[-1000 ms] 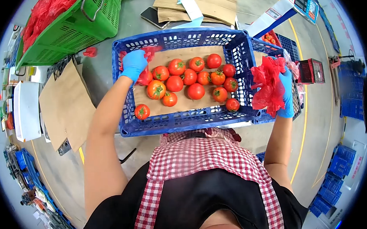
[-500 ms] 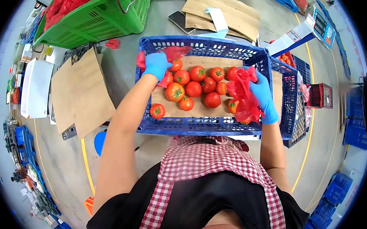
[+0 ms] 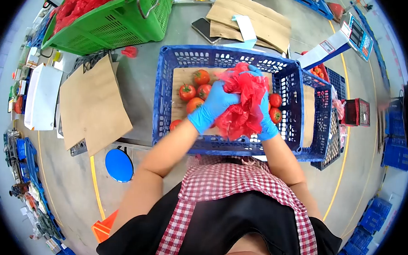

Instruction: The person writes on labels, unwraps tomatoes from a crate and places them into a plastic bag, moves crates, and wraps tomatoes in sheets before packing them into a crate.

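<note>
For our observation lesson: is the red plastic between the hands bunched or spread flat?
Bunched: the red plastic shows crumpled folds between the left hand and right hand.

Over the dark blue crate, the left hand and right hand wear bright blue, against red plastic. Inside it, tomatoes are orange-red; below it, the apron is red-and-white checked.

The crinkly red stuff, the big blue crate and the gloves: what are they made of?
Crinkly red stuff: looks like thin plastic film, slightly shiny, because it creases sharply and light seems to come through.
Blue crate: probably hard moulded plastic, since its walls are stiff with rows of neat holes.
Gloves: maybe smooth, thin rubber, because they hug the fingers; which kind, I can't tell.
</note>
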A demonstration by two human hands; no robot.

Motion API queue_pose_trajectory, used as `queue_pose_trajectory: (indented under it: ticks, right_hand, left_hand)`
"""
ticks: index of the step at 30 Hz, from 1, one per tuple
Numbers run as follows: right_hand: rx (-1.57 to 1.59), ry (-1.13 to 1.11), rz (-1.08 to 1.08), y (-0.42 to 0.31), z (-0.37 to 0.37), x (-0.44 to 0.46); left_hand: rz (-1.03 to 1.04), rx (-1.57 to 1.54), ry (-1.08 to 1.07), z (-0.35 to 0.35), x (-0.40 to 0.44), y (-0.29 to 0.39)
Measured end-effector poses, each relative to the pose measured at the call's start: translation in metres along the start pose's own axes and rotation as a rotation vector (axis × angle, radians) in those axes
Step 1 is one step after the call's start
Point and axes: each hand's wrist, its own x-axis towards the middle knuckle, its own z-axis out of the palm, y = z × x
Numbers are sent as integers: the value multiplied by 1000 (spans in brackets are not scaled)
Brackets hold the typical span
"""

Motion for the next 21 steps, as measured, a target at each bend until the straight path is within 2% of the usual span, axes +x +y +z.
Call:
queue_pose_trajectory:
  ticks: [3,4,5,6,7,9,10,13,14,15,16,18,19,20,21]
  right_hand:
    - [377,-74,379,3,7,-20]
    - [409,-99,403,2,8,-26]
    - [438,-127,431,1,8,-31]
    - [696,-279,506,16,-8,-35]
    - [818,-309,468,33,-18,-39]
    - [1061,-351,389,34,-4,-43]
    - [1061,-243,525,27,1,-44]
    - [556,155,584,29,-2,-37]
    - [363,230,452,39,-6,-29]
    - [180,188,347,32,6,-22]
    - [3,148,233,14,22,-19]
    - [-317,107,29,-14,56,-20]
    - [-374,-54,-54,-7,49,-19]
    - [-670,-184,-76,-21,60,-14]
    - [-968,-309,-98,-35,70,-9]
  left_hand:
    - [77,-227,151,20,-19,-13]
    - [225,-118,173,17,-20,-44]
    - [271,94,198,20,-29,-42]
    - [383,437,243,19,-35,-41]
    - [492,784,280,16,-37,-38]
    - [387,1176,211,11,-37,-11]
    - [324,1366,170,10,-38,-3]
    - [182,807,259,0,-40,-38]
    - [-92,-58,29,0,-43,-26]
    - [-552,-415,40,6,-57,6]
    - [-386,-370,-64,10,-68,-2]
    - [-278,-591,-64,13,-73,-4]
    - [-332,-867,40,14,-73,-2]
    - [-382,-1145,139,13,-71,3]
    - [-351,-1139,177,7,-66,8]
